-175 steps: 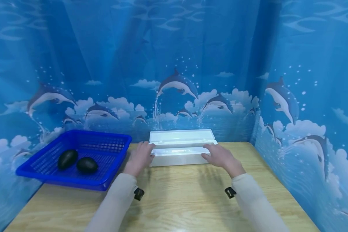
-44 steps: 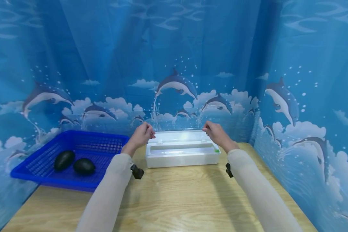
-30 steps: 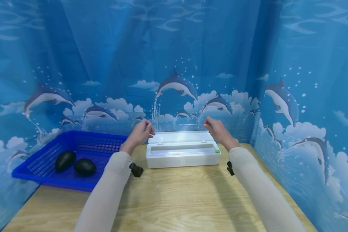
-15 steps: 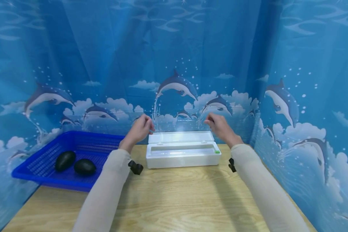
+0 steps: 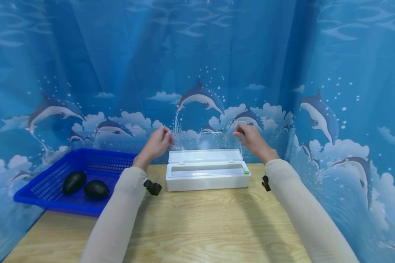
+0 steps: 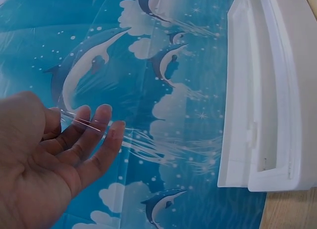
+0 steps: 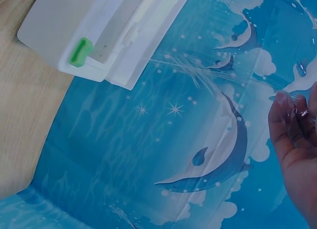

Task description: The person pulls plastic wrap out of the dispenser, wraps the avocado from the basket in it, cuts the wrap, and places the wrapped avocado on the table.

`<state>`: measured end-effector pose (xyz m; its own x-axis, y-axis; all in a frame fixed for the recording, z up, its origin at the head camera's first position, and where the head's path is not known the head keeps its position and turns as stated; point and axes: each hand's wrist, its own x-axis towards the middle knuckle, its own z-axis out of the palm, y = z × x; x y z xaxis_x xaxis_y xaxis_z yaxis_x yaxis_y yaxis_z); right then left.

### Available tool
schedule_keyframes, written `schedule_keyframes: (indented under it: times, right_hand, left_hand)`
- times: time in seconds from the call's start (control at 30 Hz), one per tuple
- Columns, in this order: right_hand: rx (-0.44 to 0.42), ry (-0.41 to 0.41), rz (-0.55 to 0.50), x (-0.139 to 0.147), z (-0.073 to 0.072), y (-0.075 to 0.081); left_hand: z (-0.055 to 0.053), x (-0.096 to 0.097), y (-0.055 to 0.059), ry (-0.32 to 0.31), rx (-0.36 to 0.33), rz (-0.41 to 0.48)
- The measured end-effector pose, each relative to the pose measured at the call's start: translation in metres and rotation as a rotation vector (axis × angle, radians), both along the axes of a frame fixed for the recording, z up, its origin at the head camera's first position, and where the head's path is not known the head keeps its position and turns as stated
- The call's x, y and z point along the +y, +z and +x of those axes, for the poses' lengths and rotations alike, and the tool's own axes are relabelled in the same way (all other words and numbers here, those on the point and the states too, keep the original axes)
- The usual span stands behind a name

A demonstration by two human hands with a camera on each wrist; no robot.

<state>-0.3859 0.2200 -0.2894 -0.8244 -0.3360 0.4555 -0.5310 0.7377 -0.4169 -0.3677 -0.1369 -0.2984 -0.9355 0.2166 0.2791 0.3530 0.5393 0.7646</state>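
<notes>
Clear film point(image 5: 207, 138) is stretching between the two hands, above and just behind the white box point(image 5: 207, 182); being see-through, its lower limits are proving hard to trace. Nearest, two pale sleeves point(image 5: 113, 219) are reaching forward on either side of the box, with a black device point(image 5: 153, 187) showing at each wrist. The wooden table point(image 5: 200, 223) is spreading in front of the box. To the left of the box, a blue basket point(image 5: 33, 199) is holding two dark oval fruits point(image 5: 96, 189) lying close together. The box itself is lying lengthwise, a green piece point(image 5: 246, 172) showing at its right end and its lid point(image 5: 204, 156) standing raised along its far side. Above the box's left end, the left hand point(image 5: 158, 142) is pinching the film, its other fingers curving loosely; above its right end, the right hand point(image 5: 250, 140) is pinching the film with gathered fingertips. Behind the box, a dolphin-print curtain point(image 5: 135, 73) is hanging.
</notes>
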Motion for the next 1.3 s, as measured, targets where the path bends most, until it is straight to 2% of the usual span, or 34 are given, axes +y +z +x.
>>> schedule_keyframes:
  times: [0.2, 0.5, 0.9, 1.3]
  right_hand:
    - [0.031, 0.004, -0.005, 0.000, 0.002, 0.010]
    - [0.116, 0.009, -0.003, 0.000, 0.006, 0.025]
    - [0.112, -0.018, -0.021, -0.001, 0.013, 0.040]
    - [0.156, -0.012, -0.034, -0.001, 0.019, 0.055]
  left_hand:
    - [0.001, -0.002, 0.010, -0.024, 0.011, 0.003]
    - [0.004, -0.004, 0.025, -0.039, 0.068, 0.006]
    - [0.008, -0.005, 0.037, -0.044, 0.091, 0.017]
    - [0.012, -0.005, 0.050, -0.035, 0.122, 0.027]
